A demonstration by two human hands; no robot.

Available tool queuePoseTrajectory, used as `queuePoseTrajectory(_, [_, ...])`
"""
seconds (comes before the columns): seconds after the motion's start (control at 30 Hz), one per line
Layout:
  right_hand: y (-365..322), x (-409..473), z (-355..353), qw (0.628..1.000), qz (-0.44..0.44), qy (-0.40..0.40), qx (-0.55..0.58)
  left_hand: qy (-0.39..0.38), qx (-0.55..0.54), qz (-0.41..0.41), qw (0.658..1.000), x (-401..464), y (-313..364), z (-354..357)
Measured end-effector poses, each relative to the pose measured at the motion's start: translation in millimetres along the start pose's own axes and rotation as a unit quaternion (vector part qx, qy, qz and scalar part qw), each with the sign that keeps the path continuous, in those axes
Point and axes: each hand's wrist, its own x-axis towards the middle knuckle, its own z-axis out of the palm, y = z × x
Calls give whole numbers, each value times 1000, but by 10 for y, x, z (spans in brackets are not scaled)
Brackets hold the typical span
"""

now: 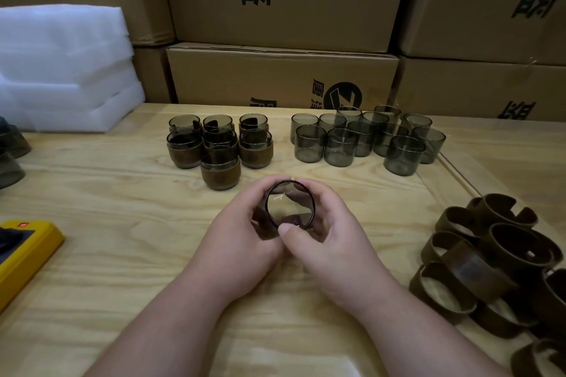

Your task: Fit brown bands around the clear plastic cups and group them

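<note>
Cup (290, 205) clamped between left hand (245, 232) and right hand (333, 242), mouth tilted toward viewer; banded cups (220, 147) lie ahead-left, nearer left hand.

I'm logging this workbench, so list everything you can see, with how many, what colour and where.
banded cups: seven, smoky clear with brown bands, grouped at centre-left of the table
bare cups: about a dozen, smoky clear, clustered at centre-right
held cup: one, smoky clear, mouth toward the camera, between both hands
brown bands: a loose pile, count unclear, right edge of the table
foam sheets: white stack, back left
cardboard boxes: brown, stacked behind the table
yellow device: one, left edge
dark cups: partly cut off, far left
table: light wood
left hand: grip curled round the held cup
right hand: grip curled round the held cup
</note>
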Motion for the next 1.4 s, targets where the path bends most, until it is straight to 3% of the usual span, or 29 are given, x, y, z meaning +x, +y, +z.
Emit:
queuePoseTrajectory(0.43, [3, 28, -4, 992, 23, 121, -22, -39, 68, 58, 995, -35, 94, 32])
queuePoseTrajectory(0.73, [-59, 47, -11, 987, 28, 154, 31, -51, 25, 35, 998, -35, 91, 48])
queuePoseTrajectory(0.97, [-41, 57, -11, 994, 22, 84, 72, -28, -62, 5, 998, -19, 78, 39])
queuePoseTrajectory(1.07, [-49, 51, -16, 997, 7, 30, 67, -20, -69, 1, 997, -13, 58, 37])
queuePoseTrajectory(1.4, [28, 32, -22, 999, -34, -18, 8, 6, -69, -3, 998, 3, 26, 33])
